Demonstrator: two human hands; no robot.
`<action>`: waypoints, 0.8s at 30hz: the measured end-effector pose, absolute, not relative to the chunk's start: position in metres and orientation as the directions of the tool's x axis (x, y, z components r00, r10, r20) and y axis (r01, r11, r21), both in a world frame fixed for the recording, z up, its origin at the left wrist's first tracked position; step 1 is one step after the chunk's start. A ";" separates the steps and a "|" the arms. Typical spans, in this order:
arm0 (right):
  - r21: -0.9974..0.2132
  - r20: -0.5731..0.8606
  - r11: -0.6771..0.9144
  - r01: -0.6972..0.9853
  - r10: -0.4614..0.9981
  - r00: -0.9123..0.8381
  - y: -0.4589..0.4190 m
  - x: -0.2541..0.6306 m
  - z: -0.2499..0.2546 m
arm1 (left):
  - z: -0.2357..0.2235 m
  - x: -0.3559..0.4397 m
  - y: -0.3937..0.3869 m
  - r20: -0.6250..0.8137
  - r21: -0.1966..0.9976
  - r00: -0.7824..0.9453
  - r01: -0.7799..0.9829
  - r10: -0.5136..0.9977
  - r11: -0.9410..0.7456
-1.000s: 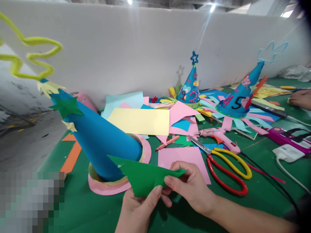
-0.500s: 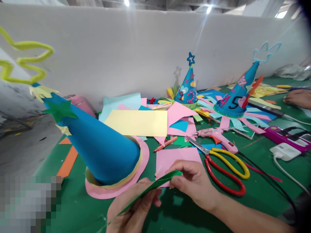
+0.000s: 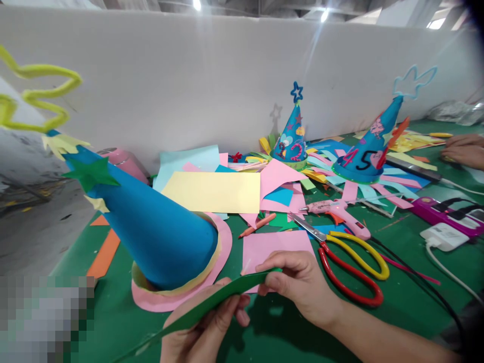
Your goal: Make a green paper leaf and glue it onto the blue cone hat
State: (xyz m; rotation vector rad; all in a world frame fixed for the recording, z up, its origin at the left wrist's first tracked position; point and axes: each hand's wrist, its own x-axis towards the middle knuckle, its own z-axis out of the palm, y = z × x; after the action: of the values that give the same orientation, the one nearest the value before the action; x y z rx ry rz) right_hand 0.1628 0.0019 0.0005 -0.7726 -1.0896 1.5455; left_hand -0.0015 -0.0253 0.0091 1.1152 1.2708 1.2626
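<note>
Carefully, two hands are bending a green sheet above the table

Left hand (image 3: 200, 327) is gripping the green sheet (image 3: 223, 297) near its middle, thumb pressing on the near side, while the right hand (image 3: 302, 282) is pinching its right tip between thumb and fingers. The sheet is curving and hanging over the green table (image 3: 280, 335), its narrow edge facing the camera and its left end reaching down past the left hand.

Just beyond the left hand, a large blue cone (image 3: 162, 227) is leaning to the left within a pink brim (image 3: 225, 234), carrying a green star (image 3: 93, 173) and a yellow wire shape (image 3: 53, 70) at its top. Behind the right hand, a pink square (image 3: 278, 244) is lying on the table, with an orange pen (image 3: 257, 226) resting near its far edge. To the right, scissors (image 3: 325, 239) with one red and one yellow handle are lying near a pink glue gun (image 3: 340, 212).

Farther back, a yellow sheet (image 3: 219, 191) is covering part of the other paper, and two smaller cone hats, one with a star top (image 3: 292, 138) and one bearing a 5 (image 3: 372, 151), are standing among paper strips. At the far right, another person's hand (image 3: 463, 150) is resting by the table's edge.
</note>
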 end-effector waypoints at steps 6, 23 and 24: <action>-0.912 0.015 -0.092 -0.401 0.966 -0.257 0.003 0.163 0.001 | 0.006 0.000 -0.026 -0.098 0.993 -0.101 -0.074 0.990 0.091; -0.970 -0.037 -0.082 -0.227 0.980 -0.193 0.006 0.160 -0.006 | 0.008 0.011 -0.021 -0.325 0.879 0.047 -0.354 0.945 0.320; -0.975 -0.040 -0.078 -0.207 0.982 -0.183 0.007 0.160 -0.007 | 0.006 0.011 -0.021 -0.334 0.874 0.050 -0.357 0.941 0.329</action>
State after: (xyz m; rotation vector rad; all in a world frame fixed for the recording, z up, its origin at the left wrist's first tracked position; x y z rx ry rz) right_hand 0.1600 0.0070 -0.0065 -0.9996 -1.1443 1.4781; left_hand 0.0112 -0.0210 0.0063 0.6872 1.0897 1.1169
